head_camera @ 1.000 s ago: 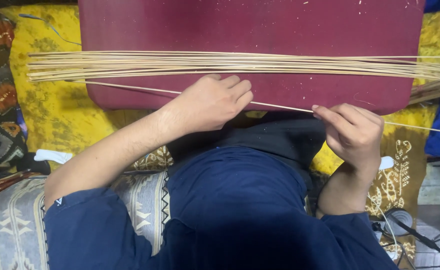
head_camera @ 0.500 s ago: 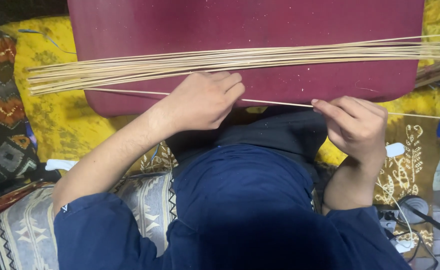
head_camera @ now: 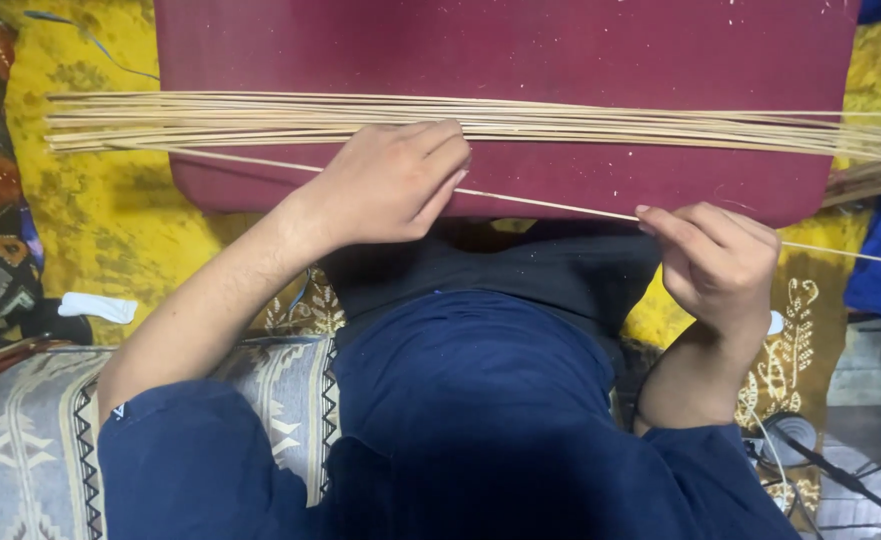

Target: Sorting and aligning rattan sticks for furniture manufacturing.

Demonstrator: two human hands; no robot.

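So there's a maroon cushion [head_camera: 520,60] sitting flat in front of the person, and a whole bundle of thin pale sticks [head_camera: 260,118] lies across it side to side, sticking out past both the left and right edges. One single stick [head_camera: 550,205] is pulled out from the pile and runs along the cushion's near edge, slanting down toward the right. The left hand [head_camera: 385,185] is curled palm-down over that stick near the middle of the near edge, fingers bent and pressing on it, knuckles just touching the bundle. The right hand [head_camera: 720,265] is off the cushion's near right corner, fingers closed in a pinch on the same stick. Under everything is a yellow patterned cloth [head_camera: 90,210], with a patterned grey rug [head_camera: 30,430] at the lower left and some cables [head_camera: 810,470] at the lower right.
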